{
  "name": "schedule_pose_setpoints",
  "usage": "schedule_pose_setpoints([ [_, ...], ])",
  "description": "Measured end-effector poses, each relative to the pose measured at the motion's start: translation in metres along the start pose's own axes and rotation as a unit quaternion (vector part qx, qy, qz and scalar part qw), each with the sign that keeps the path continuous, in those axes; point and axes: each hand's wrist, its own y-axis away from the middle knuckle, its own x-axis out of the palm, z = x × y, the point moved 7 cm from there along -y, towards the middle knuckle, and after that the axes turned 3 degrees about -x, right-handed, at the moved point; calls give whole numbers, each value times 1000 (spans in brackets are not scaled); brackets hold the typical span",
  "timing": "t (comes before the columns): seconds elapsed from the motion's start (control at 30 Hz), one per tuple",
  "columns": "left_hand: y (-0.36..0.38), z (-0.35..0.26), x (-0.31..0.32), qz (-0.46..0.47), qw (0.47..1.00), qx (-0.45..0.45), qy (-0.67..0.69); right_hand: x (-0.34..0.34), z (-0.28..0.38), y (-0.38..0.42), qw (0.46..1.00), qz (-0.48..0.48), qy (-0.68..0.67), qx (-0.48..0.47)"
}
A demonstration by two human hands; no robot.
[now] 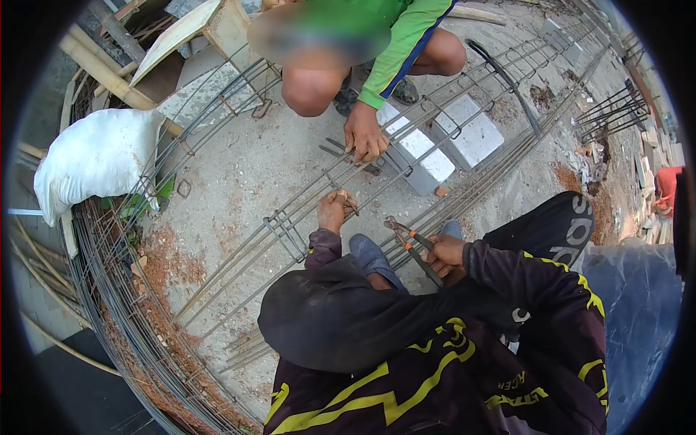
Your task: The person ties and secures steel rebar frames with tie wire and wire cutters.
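Note:
A long cage of thin steel rebar (290, 206) with square stirrups stretches diagonally across the ground before me. My left hand (333, 211) is closed at one of its bars, fingers curled around the steel beside a stirrup. Low on the right, my right hand (447, 257) grips a pair of pincers (410, 243) by their black and orange handles, jaws pointing toward the cage. Opposite me, a crouching person in a green sleeve has a hand (365, 134) on the same cage, and another tool (351, 154) lies under it.
White blocks (471, 130) sit beneath the cage on the right. More loose bars (500, 167) run alongside my feet. A stuffed white sack (98, 161) rests at the left above a curved bundle of rods (109, 283). Boards and bamboo poles (101, 61) are stacked at the upper left.

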Motion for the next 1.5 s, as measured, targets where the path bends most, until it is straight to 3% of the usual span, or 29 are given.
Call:
schedule_pose_setpoints([
  [0.1, 2, -2, -1, -9, 1000, 7, 2, -8, 18, -5, 973, -103, 208, 17],
  [0.13, 4, -1, -3, -7, 1000, 4, 11, -11, 29, -14, 916, -130, 376, -52],
  [0.23, 9, -9, 3, 2, 1000, -5, 13, -21, 30, -35, 842, -218, 487, -83],
  [0.33, 8, -5, 1, 15, 1000, 1, -14, -20, 48, -30, 710, -271, 632, -149],
  [0.47, 7, 1, -7, 24, 998, 4, -57, -58, 48, -51, 661, 65, 742, 87],
  [0.53, 16, -2, -14, 9, 995, 38, -89, -122, 71, -39, 645, 94, 749, 121],
  [0.63, 46, -21, -29, -62, 987, 112, -94, -254, 130, -11, 647, -16, 752, 125],
  [0.73, 79, -19, -52, -140, 982, 121, -25, -376, 198, 38, 661, -224, 714, 56],
  [0.8, 103, -10, -62, -157, 982, 108, 6, -420, 233, 83, 674, -419, 608, -27],
  [0.83, 114, -2, -69, -165, 982, 94, 8, -452, 239, 78, 681, -469, 556, -83],
  [0.9, 123, 37, -101, -72, 992, 52, 95, -474, 232, 85, 695, -531, 478, -76],
  [0.97, 133, 63, -140, -67, 995, 68, 34, -483, 220, 78, 659, -590, 463, -59],
  [1.0, 145, 68, -148, -85, 994, 63, 5, -488, 211, 70, 644, -614, 454, -49],
  [1.2, 189, 57, -141, -213, 974, -60, -47, -537, 200, 23, 731, -591, 332, -83],
  [1.37, 226, 18, -147, -246, 967, -38, -46, -521, 196, 20, 731, -608, 281, -132],
  [1.5, 253, -55, -132, -317, 946, 26, -58, -514, 189, 39, 699, -630, 228, -251],
])
